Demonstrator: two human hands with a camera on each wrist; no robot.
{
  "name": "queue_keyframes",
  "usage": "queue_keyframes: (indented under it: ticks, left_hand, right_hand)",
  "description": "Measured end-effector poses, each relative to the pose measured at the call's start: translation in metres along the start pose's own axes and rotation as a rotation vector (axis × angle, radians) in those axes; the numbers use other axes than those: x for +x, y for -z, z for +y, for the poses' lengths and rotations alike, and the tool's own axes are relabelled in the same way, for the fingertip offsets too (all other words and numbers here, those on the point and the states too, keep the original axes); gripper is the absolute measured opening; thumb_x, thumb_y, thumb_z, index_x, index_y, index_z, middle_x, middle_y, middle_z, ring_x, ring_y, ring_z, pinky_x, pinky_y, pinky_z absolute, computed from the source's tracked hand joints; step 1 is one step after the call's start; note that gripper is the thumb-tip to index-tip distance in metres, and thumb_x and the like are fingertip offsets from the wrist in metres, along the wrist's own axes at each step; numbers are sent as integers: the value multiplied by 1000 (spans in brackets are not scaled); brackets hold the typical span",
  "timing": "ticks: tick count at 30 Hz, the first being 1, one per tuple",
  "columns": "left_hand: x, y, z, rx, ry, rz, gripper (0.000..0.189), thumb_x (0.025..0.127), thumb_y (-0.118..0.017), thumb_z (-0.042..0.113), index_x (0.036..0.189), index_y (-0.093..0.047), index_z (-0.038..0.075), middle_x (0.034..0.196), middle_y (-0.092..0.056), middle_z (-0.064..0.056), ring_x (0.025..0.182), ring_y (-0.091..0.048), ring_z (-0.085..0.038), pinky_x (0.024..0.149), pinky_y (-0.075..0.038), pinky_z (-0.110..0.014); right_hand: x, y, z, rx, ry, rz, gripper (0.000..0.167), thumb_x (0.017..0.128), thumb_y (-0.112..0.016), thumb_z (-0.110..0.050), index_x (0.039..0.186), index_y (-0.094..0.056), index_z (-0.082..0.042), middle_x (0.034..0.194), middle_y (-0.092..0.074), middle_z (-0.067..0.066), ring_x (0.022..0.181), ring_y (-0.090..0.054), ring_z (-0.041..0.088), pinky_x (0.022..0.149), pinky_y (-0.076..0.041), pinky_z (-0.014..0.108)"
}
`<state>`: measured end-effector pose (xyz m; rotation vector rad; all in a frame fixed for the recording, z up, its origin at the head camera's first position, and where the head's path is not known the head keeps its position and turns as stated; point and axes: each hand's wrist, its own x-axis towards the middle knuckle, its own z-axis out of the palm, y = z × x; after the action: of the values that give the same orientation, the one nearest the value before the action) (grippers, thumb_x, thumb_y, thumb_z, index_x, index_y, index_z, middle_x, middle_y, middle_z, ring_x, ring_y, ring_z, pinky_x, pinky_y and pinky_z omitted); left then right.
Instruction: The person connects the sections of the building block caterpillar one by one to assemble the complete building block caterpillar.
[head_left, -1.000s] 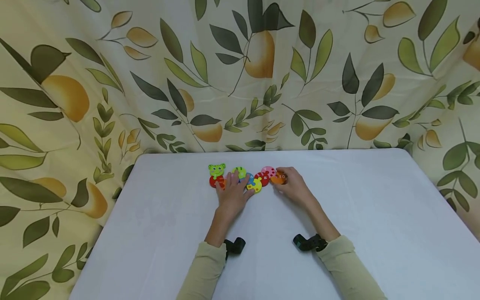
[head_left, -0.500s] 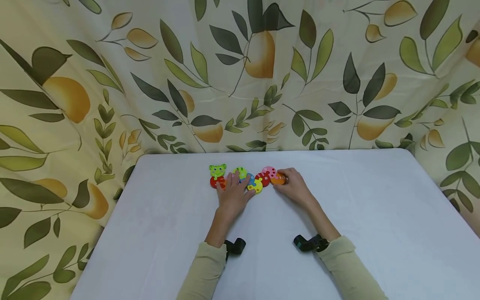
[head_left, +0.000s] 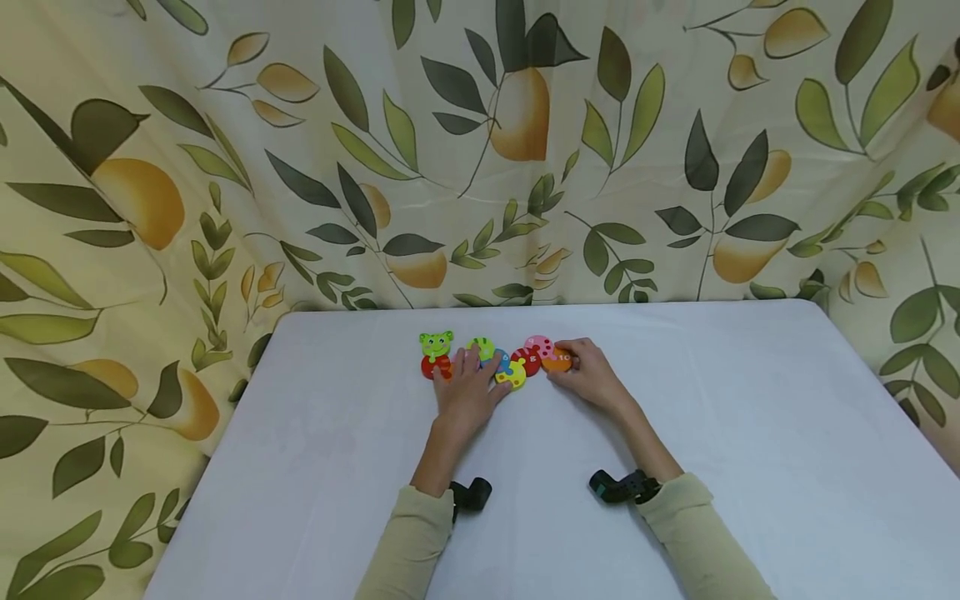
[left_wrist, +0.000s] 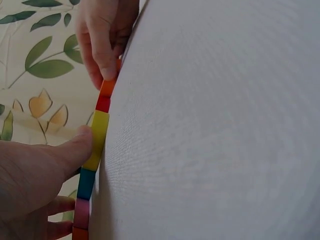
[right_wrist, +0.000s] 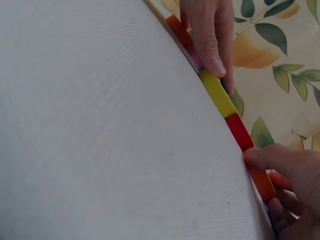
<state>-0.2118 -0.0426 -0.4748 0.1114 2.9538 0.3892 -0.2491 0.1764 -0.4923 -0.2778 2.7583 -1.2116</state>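
Note:
A row of round, colourful number puzzle pieces forms a caterpillar on the table. Its green animal head (head_left: 436,343) is at the left, above a red piece (head_left: 430,367). My left hand (head_left: 463,396) rests with spread fingers over the middle pieces, partly hiding them; its thumb touches the edge of the yellow piece (left_wrist: 98,142). At the right end my right hand (head_left: 592,377) pinches the orange puzzle piece (head_left: 557,361), marked 10, between thumb and fingers. That piece lies against the pink piece (head_left: 538,345) and a second red piece (head_left: 528,361).
A white cloth (head_left: 540,500) covers the table, whose far edge runs just behind the puzzle. Beyond it hangs a leaf-and-fruit patterned curtain (head_left: 615,208). Each wrist wears a black camera, such as the left one (head_left: 472,495).
The orange piece, shadowed and seemingly tilted a second ago, now lies flat in line with its number showing. My left hand has stayed in place; my right hand has barely shifted.

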Motion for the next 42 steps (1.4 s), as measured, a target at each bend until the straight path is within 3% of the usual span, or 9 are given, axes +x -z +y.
queue_keyframes:
  ticks: [12, 19, 25, 42]
  left_hand:
    - [0, 10, -9, -35, -50, 14, 60, 92, -56, 51, 147, -41, 32, 160, -29, -7, 149, -22, -31, 112, -21, -69]
    - [0, 19, -34, -145, 34, 43, 55, 97, -56, 38, 148, -42, 22, 161, -24, -12, 151, -19, -31, 118, -28, -52]
    - [-1, 26, -49, -87, 28, -2, 53, 102, -46, 31, 150, -36, 9, 161, -22, -17, 151, -17, -29, 119, -28, -46]
    - [-2, 30, -49, -92, 58, -29, 58, 101, -48, 30, 152, -31, 8, 162, -19, -16, 152, -15, -29, 114, -33, -49]
  right_hand:
    - [-1, 1, 1, 25, -36, -11, 59, 86, -70, -22, 138, -49, -3, 133, -46, 21, 113, -45, 32, 97, -48, 47]
    - [0, 0, 1, 17, -23, -12, 59, 86, -71, -22, 138, -50, -2, 132, -47, 22, 111, -45, 32, 94, -47, 43]
    - [2, -2, 0, 11, -18, -7, 58, 87, -70, -22, 137, -50, -2, 132, -48, 22, 112, -45, 32, 95, -47, 44]
    - [-1, -2, -2, 3, -40, -1, 57, 87, -69, -21, 136, -50, -1, 133, -46, 23, 115, -44, 34, 99, -46, 49]
